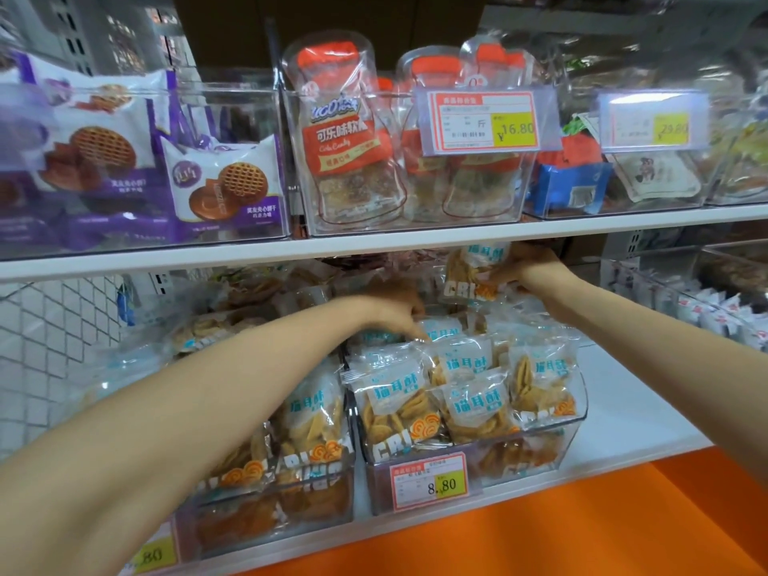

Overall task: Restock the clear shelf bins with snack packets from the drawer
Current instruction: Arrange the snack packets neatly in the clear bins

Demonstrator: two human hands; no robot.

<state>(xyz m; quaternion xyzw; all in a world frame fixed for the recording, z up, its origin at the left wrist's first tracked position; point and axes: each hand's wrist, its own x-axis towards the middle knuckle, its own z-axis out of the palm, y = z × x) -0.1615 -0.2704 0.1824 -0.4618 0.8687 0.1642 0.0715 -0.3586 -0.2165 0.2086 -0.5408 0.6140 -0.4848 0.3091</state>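
Upper shelf board hangs low over the work, with purple biscuit packs, cola candy bags and a 16.80 price tag above it. Wire mesh off to the left, orange ledge in front. Down below, the left bin sits beside the right bin, which is heaped with snack packets (its 8.80 tag clipped on the front). Right hand grips one packet at the back, just under the shelf board, above the heap. That packet stands upright, long axis vertical, printed face toward us, teal lettering on top. Left hand reaches over the heap, fingers curled down onto the rear packets; gripping or only touching, I cannot tell.
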